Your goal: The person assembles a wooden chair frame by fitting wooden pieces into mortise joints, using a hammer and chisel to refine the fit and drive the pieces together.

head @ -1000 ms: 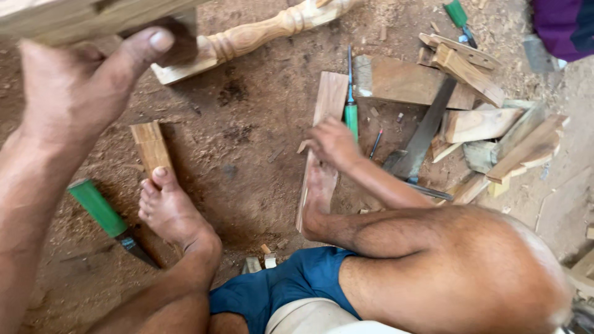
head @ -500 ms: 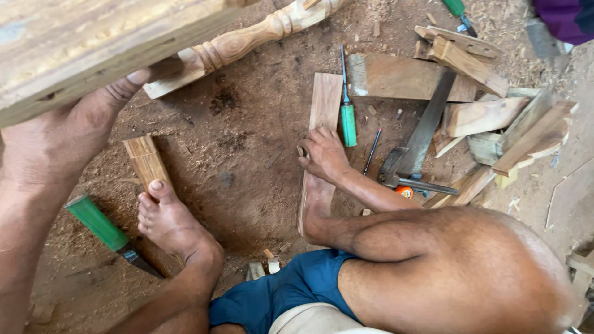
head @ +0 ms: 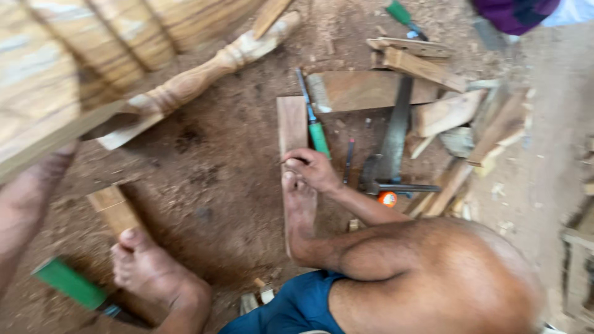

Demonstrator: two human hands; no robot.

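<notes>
A flat plank point(head: 292, 127) lies on the dirt floor point(head: 204, 179), pinned under the right foot point(head: 299, 204). The right hand point(head: 315, 168) rests on it, fingers curled around something too small to tell. A green-handled chisel point(head: 317, 133) lies just beside. The blurred left hand point(head: 31, 185) presses up against a large wooden frame point(head: 68, 68); its grip cannot be told. Offcuts point(head: 445, 114) and a saw point(head: 393, 139) lie to the right.

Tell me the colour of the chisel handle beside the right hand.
Green, in the head view: chisel handle.

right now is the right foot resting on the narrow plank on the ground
Yes, the right foot lies lengthwise on the narrow plank, with the right hand just above its toes.
</notes>
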